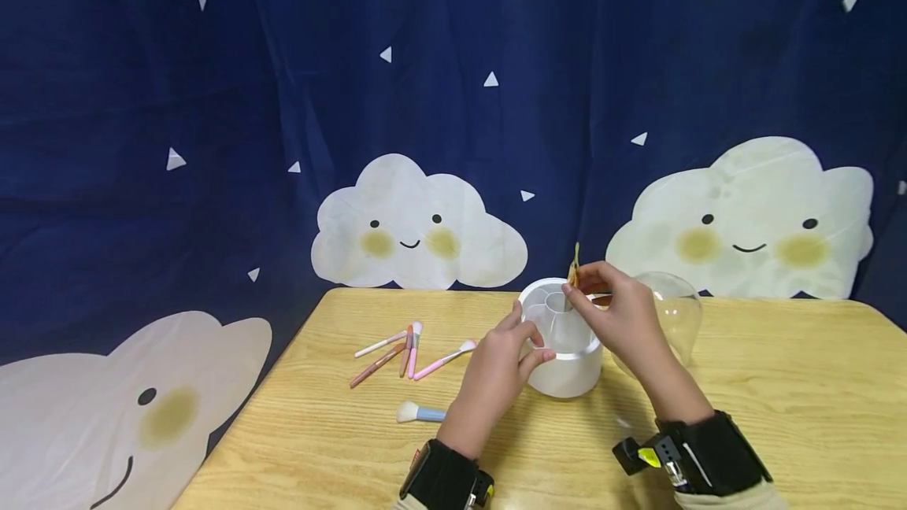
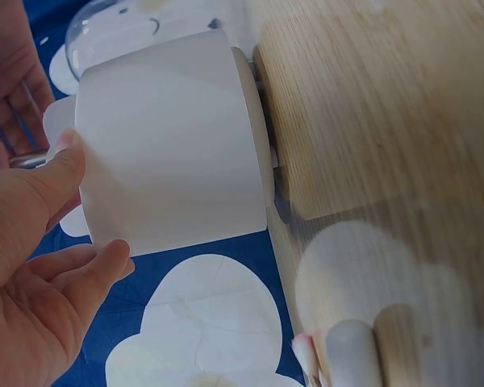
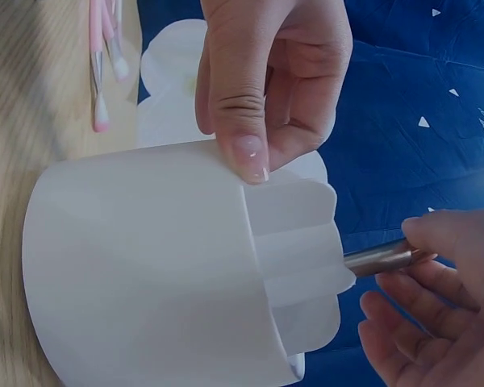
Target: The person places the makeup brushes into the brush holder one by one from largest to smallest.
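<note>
A white round brush holder (image 1: 564,378) with a scalloped divider inside stands on the table. My left hand (image 1: 498,360) grips its near left rim, thumb outside in the right wrist view. Over the holder, my right hand (image 1: 623,313) pinches a slim makeup brush (image 1: 573,270) that looks gold in the head view. The brush's shiny metallic part (image 3: 379,258) shows at the divider's top edge in the right wrist view. How far its lower end reaches inside is hidden. Behind my right hand stands a clear dome lid (image 1: 683,313), partly covered by that hand.
Left of the holder lie several makeup brushes, including a pink one (image 1: 442,362), a brown one (image 1: 375,366) and a white-handled one (image 1: 380,344). A blue brush (image 1: 428,414) lies closer, beside my left forearm. A cloud-printed blue curtain (image 1: 453,61) hangs behind the wooden table (image 1: 319,431).
</note>
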Available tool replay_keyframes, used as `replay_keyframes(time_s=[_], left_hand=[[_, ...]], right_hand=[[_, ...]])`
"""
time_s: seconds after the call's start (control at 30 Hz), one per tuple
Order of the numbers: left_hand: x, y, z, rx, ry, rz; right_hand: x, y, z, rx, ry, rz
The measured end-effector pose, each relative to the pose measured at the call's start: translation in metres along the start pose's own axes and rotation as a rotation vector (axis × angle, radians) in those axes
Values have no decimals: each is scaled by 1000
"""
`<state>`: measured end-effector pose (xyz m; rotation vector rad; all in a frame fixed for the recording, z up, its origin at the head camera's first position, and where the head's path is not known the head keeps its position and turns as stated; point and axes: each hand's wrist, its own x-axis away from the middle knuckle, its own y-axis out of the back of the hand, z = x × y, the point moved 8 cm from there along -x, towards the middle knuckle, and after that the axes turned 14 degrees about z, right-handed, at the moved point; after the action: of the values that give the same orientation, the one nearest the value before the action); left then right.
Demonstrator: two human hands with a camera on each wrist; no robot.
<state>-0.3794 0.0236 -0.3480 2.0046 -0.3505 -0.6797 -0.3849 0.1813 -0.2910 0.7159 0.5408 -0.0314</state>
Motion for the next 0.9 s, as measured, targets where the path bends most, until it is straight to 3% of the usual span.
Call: replay_keyframes(time_s=[0.43, 0.9], left_hand=[[-1, 1, 0, 3, 1, 6], [0, 1, 1, -7, 6, 4]], right_hand=[[-2, -9, -12, 38, -72, 77], [-1, -12, -11, 85, -71, 115]])
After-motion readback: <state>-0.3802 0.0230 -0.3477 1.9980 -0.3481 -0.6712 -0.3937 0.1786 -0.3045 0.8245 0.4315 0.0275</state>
